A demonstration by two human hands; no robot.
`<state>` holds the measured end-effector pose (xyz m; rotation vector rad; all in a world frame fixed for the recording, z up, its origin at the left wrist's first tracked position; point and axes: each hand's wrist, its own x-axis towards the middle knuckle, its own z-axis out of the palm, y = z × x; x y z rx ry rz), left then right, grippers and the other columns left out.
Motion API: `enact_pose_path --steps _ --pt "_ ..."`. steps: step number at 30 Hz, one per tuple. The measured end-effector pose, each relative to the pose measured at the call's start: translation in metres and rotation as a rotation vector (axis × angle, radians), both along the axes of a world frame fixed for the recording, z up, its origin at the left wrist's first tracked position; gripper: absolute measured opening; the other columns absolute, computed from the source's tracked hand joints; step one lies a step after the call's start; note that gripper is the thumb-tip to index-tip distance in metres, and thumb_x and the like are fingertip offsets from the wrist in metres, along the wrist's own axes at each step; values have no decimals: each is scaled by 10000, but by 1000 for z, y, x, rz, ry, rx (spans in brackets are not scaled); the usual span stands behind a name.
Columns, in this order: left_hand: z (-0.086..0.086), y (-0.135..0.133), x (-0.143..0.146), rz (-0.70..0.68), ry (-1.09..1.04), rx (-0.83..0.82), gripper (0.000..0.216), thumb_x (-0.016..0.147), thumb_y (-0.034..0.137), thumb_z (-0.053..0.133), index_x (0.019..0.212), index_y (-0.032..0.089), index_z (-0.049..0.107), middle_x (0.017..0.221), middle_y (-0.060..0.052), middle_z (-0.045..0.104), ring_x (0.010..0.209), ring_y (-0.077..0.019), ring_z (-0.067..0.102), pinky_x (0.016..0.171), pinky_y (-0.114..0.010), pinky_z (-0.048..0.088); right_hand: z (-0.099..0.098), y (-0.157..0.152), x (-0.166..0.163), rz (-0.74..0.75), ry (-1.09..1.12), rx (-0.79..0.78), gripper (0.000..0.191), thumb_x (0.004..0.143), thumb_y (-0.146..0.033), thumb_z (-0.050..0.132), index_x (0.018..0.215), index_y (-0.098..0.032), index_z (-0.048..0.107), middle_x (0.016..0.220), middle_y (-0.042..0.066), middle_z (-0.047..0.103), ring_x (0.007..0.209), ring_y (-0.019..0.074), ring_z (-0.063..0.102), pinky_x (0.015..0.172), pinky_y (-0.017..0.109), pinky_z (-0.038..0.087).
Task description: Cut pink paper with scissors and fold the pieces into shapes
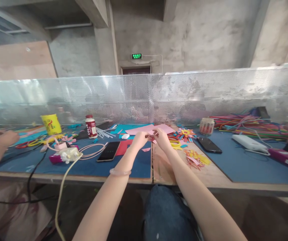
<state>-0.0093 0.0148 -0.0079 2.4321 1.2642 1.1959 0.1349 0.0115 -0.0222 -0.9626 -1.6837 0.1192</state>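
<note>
My left hand (141, 139) and my right hand (162, 138) meet above the table, fingers pinched together at the tips. Whatever lies between them is too small to make out. Just beyond them is a large pink paper sheet (139, 129), with blue sheets (124, 127) behind it. A red paper (124, 147) and a small pink piece (146, 149) lie by my left wrist. Near my right hand are yellow-handled scissors (175, 144), a multicoloured paper flower (185, 133) and a pile of yellow and orange paper scraps (196, 158).
Phones lie left (109, 151) and right (208, 145). Farther left stand a bottle (91, 127), a yellow can (51, 124) and a power strip with cables (66, 154). Rightward are a clear jar (206, 126), coloured strips (246, 127) and a power bank (249, 144). A co-worker's hand (8, 138) works at left.
</note>
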Motion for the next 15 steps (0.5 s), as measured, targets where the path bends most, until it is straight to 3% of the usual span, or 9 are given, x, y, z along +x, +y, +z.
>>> enact_pose_path --steps 4,8,15 --pt "2 -3 0 -20 -96 -30 217 715 337 603 763 157 713 724 -63 699 727 -208 622 662 -268 439 4 -4 -1 -7 250 -95 148 681 -248 608 761 -143 542 770 48 585 588 138 558 577 267 466" --pt "3 -5 1 -82 -237 -100 360 705 468 581 805 145 704 792 -78 699 758 -211 622 672 -271 441 7 -4 -1 151 334 -201 300 782 -403 484 682 -136 581 654 65 615 617 179 609 564 275 483" --pt "5 -6 1 -140 -427 -201 395 696 498 574 794 130 680 780 -79 679 723 -186 598 590 -245 423 2 2 -1 263 374 -234 423 812 -493 405 810 -141 640 837 87 659 802 201 617 626 280 496"
